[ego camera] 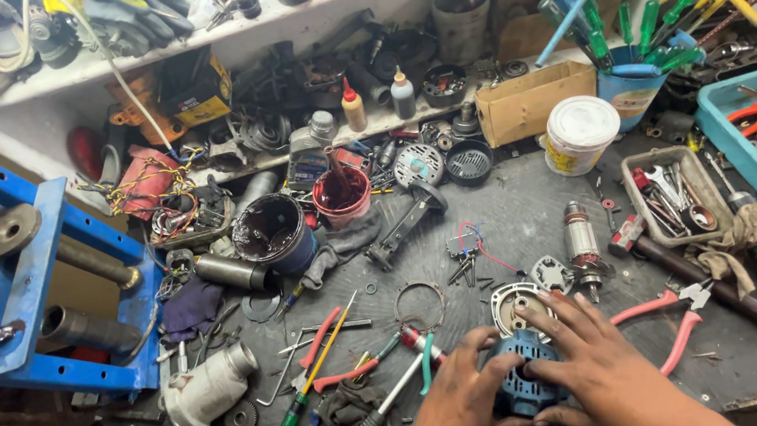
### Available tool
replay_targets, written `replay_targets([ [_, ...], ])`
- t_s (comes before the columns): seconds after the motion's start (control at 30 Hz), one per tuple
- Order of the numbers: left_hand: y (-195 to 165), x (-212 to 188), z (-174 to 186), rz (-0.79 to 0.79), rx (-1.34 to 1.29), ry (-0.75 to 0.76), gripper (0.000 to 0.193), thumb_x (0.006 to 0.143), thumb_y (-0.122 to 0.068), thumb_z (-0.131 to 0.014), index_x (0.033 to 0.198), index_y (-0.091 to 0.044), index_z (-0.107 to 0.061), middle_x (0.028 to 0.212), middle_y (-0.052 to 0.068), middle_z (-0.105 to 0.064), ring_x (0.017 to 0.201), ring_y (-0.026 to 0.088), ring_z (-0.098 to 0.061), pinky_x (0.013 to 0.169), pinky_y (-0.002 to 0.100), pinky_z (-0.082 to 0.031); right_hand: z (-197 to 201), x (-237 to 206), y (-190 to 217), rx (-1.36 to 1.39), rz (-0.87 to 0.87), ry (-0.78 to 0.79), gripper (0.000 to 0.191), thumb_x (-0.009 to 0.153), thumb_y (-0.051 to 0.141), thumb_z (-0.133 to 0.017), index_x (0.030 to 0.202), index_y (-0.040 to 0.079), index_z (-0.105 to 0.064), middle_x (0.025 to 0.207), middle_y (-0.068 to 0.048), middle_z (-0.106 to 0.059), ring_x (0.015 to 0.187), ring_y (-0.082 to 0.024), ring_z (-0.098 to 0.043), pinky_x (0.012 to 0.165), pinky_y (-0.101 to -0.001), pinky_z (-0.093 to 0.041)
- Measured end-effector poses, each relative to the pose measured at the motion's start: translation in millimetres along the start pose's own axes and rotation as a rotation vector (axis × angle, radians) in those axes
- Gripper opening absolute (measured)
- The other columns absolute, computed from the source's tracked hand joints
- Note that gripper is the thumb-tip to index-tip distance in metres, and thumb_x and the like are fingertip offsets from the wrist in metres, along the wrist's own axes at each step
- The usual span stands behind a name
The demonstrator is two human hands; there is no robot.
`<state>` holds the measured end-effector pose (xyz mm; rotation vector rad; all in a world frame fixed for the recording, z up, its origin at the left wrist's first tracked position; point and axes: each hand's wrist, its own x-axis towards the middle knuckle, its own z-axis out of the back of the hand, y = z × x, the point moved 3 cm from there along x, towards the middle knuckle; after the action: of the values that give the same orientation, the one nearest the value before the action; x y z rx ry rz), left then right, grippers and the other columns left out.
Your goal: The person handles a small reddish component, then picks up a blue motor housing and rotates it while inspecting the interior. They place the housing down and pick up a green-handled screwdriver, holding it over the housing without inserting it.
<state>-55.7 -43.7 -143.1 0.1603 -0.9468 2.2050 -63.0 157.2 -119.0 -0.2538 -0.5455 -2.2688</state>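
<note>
Mostly hidden, the blue motor housing point(523, 378) sits clasped between left hand point(461, 413) and right hand point(607, 374).

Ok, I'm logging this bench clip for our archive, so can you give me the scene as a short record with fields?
Setting: cluttered dark workbench with shelves behind
Left hand: pressed on the left side of a blue motor housing
Right hand: laid over the housing's right side
Just beyond the hands: grey round end cover, motor armature
Right of hands: pink-handled pliers
Left of hands: green-handled screwdriver
</note>
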Motion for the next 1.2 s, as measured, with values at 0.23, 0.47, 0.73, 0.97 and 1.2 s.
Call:
replay_targets([
  [0.23, -27.2, 28.1, 27.3, -0.142, 0.348, 0.166, 0.046, 0.067, -0.038, -0.086, 0.101, -0.012, -0.068, 0.143, 0.019, -0.051, 0.137, 0.039, -0.049, 0.114, 0.063, -0.035, 5.4, 9.5, 0.8, -0.078, 0.016, 0.057, 0.059, 0.061, 0.049, -0.084, 0.104, 0.011, -0.068, 0.154, -0.021, -0.038, 0.146, -0.046, -0.027, 0.114, -0.0633, -0.017],
  [0.47, -42.2, 44.0, 27.9, -0.189, 0.536, 0.228, 0.035, 0.065, -0.035, -0.084, 0.089, -0.012, -0.073, 0.141, 0.019, -0.056, 0.138, 0.037, -0.048, 0.114, 0.064, -0.032, -0.2, 1.1, -0.5, -0.099, 0.019, -0.025, 0.060, 0.055, 0.045, -0.083, 0.103, 0.013, -0.070, 0.154, -0.024, -0.037, 0.145, -0.047, -0.026, 0.114, -0.0661, -0.017],
  [0.73, -44.4, 48.3, 36.8, -0.213, 0.456, 0.345, 0.047, 0.065, -0.036, -0.086, 0.100, -0.010, -0.070, 0.123, 0.015, -0.059, 0.120, 0.034, -0.054, 0.101, 0.051, -0.042, -10.5, -31.5, -3.3, 0.116, -0.057, -0.288, 0.066, 0.062, 0.036, -0.089, 0.114, 0.008, -0.059, 0.150, -0.023, -0.042, 0.144, -0.046, -0.037, 0.115, -0.0517, -0.035],
  [0.97, -47.0, 48.7, 12.0, -0.155, 0.448, 0.432, 0.057, 0.070, -0.033, -0.086, 0.110, -0.005, -0.058, 0.096, 0.008, -0.070, 0.094, 0.028, -0.068, 0.075, 0.043, -0.051, -48.7, -43.6, -21.7, 0.467, -0.501, -0.129, 0.135, 0.051, 0.030, -0.102, 0.155, 0.007, -0.019, 0.159, -0.022, -0.032, 0.149, -0.040, -0.030, 0.113, -0.0450, -0.030],
  [1.2, -34.0, 52.8, -12.2, 0.029, 0.451, 0.617, 0.066, 0.081, -0.025, -0.083, 0.125, 0.010, -0.050, 0.080, 0.015, -0.074, 0.070, 0.034, -0.074, 0.057, 0.047, -0.058, -87.0, -37.7, -21.0, 0.605, -0.527, -0.219, 0.131, 0.056, 0.021, -0.098, 0.159, 0.006, -0.019, 0.159, -0.021, -0.039, 0.145, -0.034, -0.039, 0.113, -0.0403, -0.036],
])
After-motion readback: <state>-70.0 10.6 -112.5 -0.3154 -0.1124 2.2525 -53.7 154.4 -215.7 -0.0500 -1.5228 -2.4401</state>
